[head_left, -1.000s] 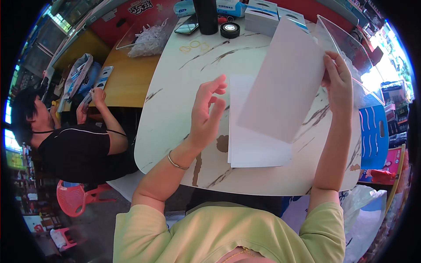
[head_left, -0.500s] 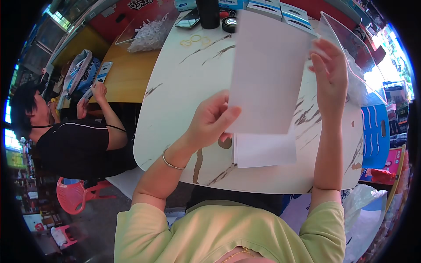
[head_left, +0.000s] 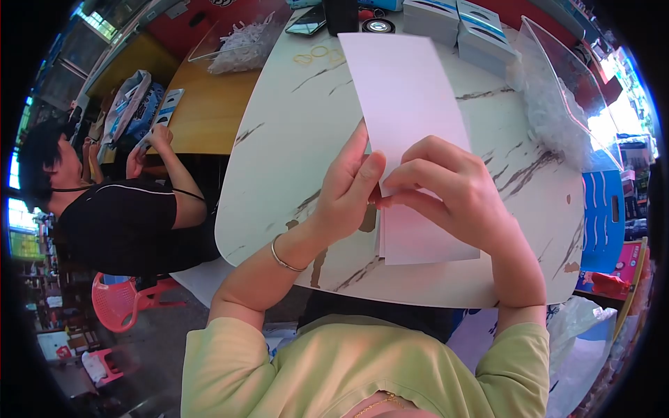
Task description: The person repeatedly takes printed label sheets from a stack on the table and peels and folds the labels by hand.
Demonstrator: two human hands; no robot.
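A blank white sheet of paper (head_left: 411, 87) is held up above the table, its top leaning to the left. My left hand (head_left: 348, 181) grips its left edge, the thumb in front and the fingers mostly behind. Across the sheet's lower part lies my right hand (head_left: 453, 184), its thumb and fingers pinched together at the lower left edge, close to my left thumb. Under my hands, more white paper (head_left: 435, 244) rests on the marble-patterned table (head_left: 279, 167) near its front edge.
Rubber bands (head_left: 318, 54), a phone (head_left: 306, 21) and a dark cylinder (head_left: 341, 17) are at the back. White boxes (head_left: 488, 38) stand back right, beside a clear bin (head_left: 557, 90) of clear plastic pieces. On the left, another person (head_left: 118, 216) sits holding a small box.
My right hand has come from the sheet's upper right edge down and left to its lower left edge. The sheet has tilted left and looks narrower.
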